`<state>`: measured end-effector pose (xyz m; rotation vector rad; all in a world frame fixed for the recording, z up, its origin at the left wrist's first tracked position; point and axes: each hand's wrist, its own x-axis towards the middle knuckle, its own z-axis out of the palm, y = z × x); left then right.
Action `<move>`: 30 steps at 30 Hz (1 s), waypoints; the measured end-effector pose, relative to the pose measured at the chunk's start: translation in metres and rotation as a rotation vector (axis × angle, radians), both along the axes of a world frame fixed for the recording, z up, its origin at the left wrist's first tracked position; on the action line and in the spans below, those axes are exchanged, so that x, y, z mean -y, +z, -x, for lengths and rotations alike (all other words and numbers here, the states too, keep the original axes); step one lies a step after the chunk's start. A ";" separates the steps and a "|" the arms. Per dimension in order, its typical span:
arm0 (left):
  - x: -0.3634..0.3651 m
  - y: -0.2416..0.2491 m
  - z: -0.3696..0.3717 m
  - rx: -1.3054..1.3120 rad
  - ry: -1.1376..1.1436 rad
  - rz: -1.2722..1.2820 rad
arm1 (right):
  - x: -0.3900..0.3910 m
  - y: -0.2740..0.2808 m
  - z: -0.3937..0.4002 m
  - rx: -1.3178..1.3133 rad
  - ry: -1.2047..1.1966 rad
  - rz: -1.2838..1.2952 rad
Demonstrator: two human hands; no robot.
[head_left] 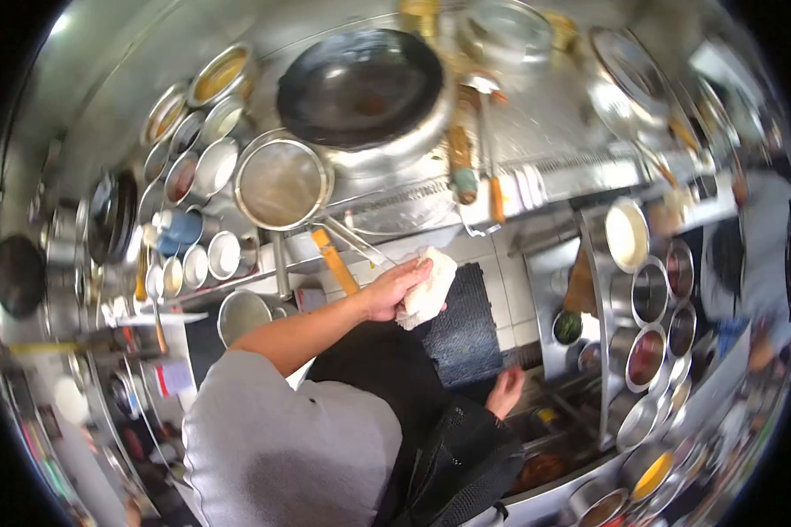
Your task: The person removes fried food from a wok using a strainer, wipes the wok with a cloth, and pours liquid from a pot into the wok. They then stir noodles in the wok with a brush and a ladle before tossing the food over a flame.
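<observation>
My left hand (394,294) is closed around a folded white cloth (430,287), out in front of my body. Just behind that hand are the metal handle (358,243) of a round strainer (280,184) and an orange-brown wooden handle (335,262). My right hand (505,393) hangs low by my side, its fingers loosely bent and nothing visible in them. It is nearest to the black floor mat (457,325) and the side counter. Ahead, a large black wok (362,88) sits on the steel stove.
A ladle (486,114) and a brush-like wooden tool (462,162) lie right of the wok. Several bowls (216,166) crowd the left counter. Metal pots of ingredients (645,357) line the right counter. Another person's grey clothing (754,246) shows at far right.
</observation>
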<state>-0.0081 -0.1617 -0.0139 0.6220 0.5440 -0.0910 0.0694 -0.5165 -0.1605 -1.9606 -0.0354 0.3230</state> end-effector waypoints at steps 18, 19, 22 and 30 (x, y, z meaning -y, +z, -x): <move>-0.001 -0.074 0.184 -0.342 0.960 -0.028 | -0.374 0.042 -0.046 -0.470 1.607 0.317; 0.001 -0.085 0.179 -0.298 0.966 0.050 | -0.374 0.033 -0.041 -0.407 1.637 0.314; 0.001 -0.094 0.155 -0.265 0.980 0.125 | -0.375 0.008 -0.024 -0.447 1.659 0.262; 0.039 -0.072 0.133 -0.371 0.961 -0.178 | -0.372 0.013 -0.009 -0.545 1.791 0.247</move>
